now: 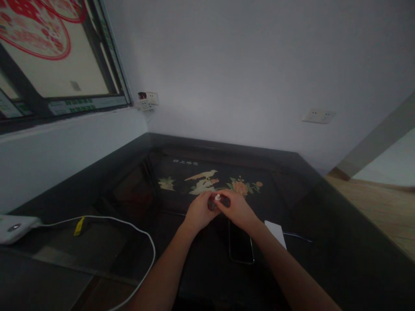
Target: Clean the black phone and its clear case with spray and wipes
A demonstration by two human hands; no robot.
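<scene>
Both my hands meet over the middle of the dark glossy table (201, 276). My left hand (199, 212) has its fingers curled inward, close against the fingers of my right hand (239, 210). Between the fingertips shows a small white piece (218, 197), pinched by my right hand; its exact kind is too small to make out. Whatever my left fingers grip is mostly hidden behind them. Just below my right hand lies a black smartphone (240, 244). A white card or paper (275, 233) sits to the right, partly covered by my right forearm.
A white power strip (19, 228) rests at the left edge, its white cable (129, 223) looping across the table with a yellow tag (79, 226). Bird-and-flower artwork (240, 188) decorates the tabletop. Wall sockets (319, 115) and a window (61, 69) are beyond.
</scene>
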